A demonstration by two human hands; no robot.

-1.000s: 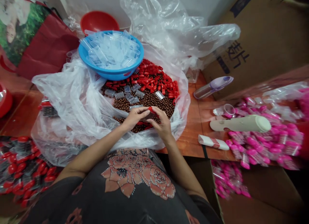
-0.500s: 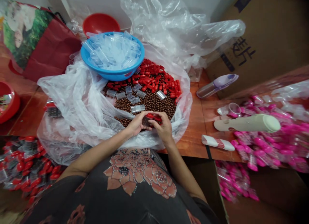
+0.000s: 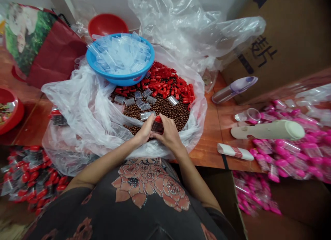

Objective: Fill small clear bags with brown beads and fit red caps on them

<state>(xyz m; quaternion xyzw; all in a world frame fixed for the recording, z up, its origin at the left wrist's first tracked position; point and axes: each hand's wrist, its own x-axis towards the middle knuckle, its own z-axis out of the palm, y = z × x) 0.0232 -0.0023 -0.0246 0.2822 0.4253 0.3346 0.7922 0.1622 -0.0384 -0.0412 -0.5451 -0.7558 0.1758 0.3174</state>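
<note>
Between my two hands is a small clear container with a red cap (image 3: 157, 119), dark with brown balls inside. My left hand (image 3: 145, 130) grips its left side, and my right hand (image 3: 168, 131) is closed round the right side with the thumb low in front. Just beyond my fingers spreads a heap of brown balls (image 3: 165, 110) in an opened plastic bag (image 3: 95, 112). Several clear containers (image 3: 146, 106) lie on the balls, and red caps (image 3: 168, 82) are piled at the back right of the heap.
A blue basin (image 3: 121, 79) of clear containers stands on the bag's far side, a red bowl (image 3: 108, 24) behind it. Finished-looking red-capped containers (image 3: 31, 178) lie low at left. Pink-capped ones (image 3: 287, 153), a pale cylinder (image 3: 266, 130) and a cardboard box (image 3: 281, 43) are at right.
The red-capped container has turned from lying sideways to standing more upright between my hands. My right hand has shifted slightly left and its fingers now point forward.
</note>
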